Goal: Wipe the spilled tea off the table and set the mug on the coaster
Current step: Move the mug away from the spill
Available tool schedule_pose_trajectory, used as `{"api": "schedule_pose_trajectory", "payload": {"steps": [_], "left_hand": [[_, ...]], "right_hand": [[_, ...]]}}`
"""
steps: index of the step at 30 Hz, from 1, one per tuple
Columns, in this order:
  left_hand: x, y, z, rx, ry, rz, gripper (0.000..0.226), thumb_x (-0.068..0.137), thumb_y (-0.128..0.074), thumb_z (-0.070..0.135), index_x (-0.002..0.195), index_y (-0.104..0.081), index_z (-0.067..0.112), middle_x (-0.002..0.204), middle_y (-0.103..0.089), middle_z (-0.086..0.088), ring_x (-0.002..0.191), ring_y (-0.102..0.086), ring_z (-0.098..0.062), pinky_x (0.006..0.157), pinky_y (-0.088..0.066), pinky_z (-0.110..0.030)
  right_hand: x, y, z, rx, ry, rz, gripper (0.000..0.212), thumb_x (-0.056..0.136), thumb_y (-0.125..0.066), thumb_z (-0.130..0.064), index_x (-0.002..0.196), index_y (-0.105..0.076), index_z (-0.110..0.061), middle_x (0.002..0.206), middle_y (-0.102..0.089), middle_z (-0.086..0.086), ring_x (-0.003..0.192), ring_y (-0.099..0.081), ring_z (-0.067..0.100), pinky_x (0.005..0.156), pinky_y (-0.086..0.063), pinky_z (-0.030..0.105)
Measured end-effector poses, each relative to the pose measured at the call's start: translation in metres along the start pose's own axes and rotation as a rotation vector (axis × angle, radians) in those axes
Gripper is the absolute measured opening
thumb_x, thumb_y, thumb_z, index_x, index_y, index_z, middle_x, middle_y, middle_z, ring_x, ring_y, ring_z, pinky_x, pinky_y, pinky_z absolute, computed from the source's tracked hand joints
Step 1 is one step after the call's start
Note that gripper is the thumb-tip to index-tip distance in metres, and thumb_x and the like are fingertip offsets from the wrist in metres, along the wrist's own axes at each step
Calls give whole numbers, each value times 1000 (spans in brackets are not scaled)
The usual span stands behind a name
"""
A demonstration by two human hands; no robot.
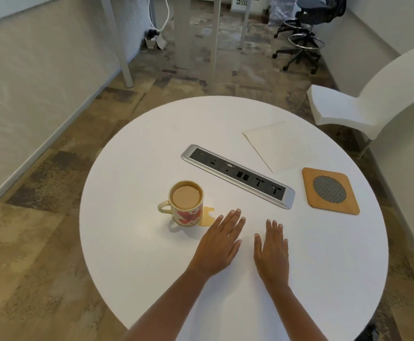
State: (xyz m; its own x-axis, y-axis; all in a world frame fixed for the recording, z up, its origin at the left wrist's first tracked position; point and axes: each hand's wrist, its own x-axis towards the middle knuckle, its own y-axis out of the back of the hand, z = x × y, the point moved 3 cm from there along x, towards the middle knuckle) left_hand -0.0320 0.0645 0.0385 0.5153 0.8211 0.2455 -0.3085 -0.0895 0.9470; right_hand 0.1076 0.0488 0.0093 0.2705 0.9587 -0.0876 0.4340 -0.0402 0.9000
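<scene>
Left hand (222,242): nearest the camera with its bare forearm; lies flat, palm down, fingers spread and straight, gripping nothing; its fingertips sit just beside the spill.
Right hand (272,252): flat and palm down too, fingers extended, empty; apart from the left hand with a strip of bare tabletop between them.
Table (137,242): round, smooth white top, the largest thing here; a clean curved edge all round, with wide bare surface at the near side and the left.
White chair (363,104): moulded, glossy shell, standing off the table's far right edge.
Office chair (306,28): dark, on castors with a chrome foot ring, well back on the patchy brown floor.
Power strip (237,174): long silver-framed panel with rounded ends set flush in the tabletop, running diagonally; dark face with sockets and ports; any lettering too small to read.
Napkin (277,146): pale, flat paper square, on the far side of the power strip, just beyond the coaster.
Coaster (309,195): rounded wooden square with a circular woven mesh inset; near the table's right edge, well apart from the mug.
Mug (186,205): cream ceramic with red heart shapes, handle pointing left, upright, full of milky tea; stands left of the hands.
Spilled tea (208,216): thin tan puddle, irregular in outline, touching the mug's base on its right.
Wall sign (241,1): small and far off; lettering blurred.
</scene>
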Motion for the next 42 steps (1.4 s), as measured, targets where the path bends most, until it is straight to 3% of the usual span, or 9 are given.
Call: {"api": "schedule_pose_trajectory", "payload": {"steps": [4,9,16,19,21,23,25,29,42], "left_hand": [[-1,29,-26,-46,-92,138,51,78,-68,21,126,-56,9,133,-57,-10,124,-52,-25,100,-42,-39],[-7,58,-79,-16,-76,230,51,75,-69,8,124,-55,-1,131,-57,-18,122,-53,-32,97,-46,-46],[-24,65,-145,-16,36,130,62,74,-72,23,126,-52,-5,133,-53,-21,124,-50,-37,98,-43,-50],[-29,62,-160,27,40,100,55,88,-50,38,124,-55,-3,130,-57,-18,121,-54,-32,95,-47,-45],[-31,61,-166,48,58,62,68,95,-17,47,120,-60,1,125,-63,-12,116,-59,-26,91,-51,-37],[-33,59,-170,58,53,68,77,95,-4,47,111,-67,6,115,-70,-6,108,-65,-19,84,-55,-29],[-33,56,-173,68,26,61,69,97,-13,45,100,-73,10,104,-74,-2,99,-69,-17,76,-57,-25],[-31,53,-177,96,-85,34,30,64,-80,38,80,-76,12,85,-78,0,87,-73,-16,60,-58,-21],[-24,45,-189,93,-228,-5,28,64,-78,45,58,-71,19,61,-73,9,76,-73,-7,43,-51,-13]], "right_hand": [[9,3,-41,75,42,-7,54,98,-34,-31,146,-18,-13,157,-16,7,146,-10,20,119,-8,35],[20,9,-98,150,183,-56,55,97,-36,-34,146,-19,-13,157,-19,4,146,-11,16,117,-13,28],[34,12,-163,-13,417,-296,83,87,-49,-53,148,-5,-17,159,-6,1,146,-4,15,117,-19,32],[40,9,-178,-144,455,-356,99,77,-63,-55,148,-6,-16,158,-11,2,145,-13,20,114,-27,36],[44,6,-183,-224,482,-378,102,73,-68,-53,147,-8,-15,155,-18,3,140,-25,23,109,-35,35],[46,2,-186,-303,511,-386,103,72,-69,-51,146,-9,-13,152,-23,6,135,-33,24,104,-39,33],[49,-1,-188,-347,518,-382,103,71,-70,-50,146,-10,-13,149,-26,7,131,-37,23,99,-43,32],[54,-3,-189,-380,509,-395,103,70,-71,-49,145,-11,-13,146,-27,6,128,-39,23,93,-46,32],[66,4,-198,-397,560,-423,92,62,-76,-52,133,-29,-19,132,-46,1,111,-53,16,82,-48,23]]}}
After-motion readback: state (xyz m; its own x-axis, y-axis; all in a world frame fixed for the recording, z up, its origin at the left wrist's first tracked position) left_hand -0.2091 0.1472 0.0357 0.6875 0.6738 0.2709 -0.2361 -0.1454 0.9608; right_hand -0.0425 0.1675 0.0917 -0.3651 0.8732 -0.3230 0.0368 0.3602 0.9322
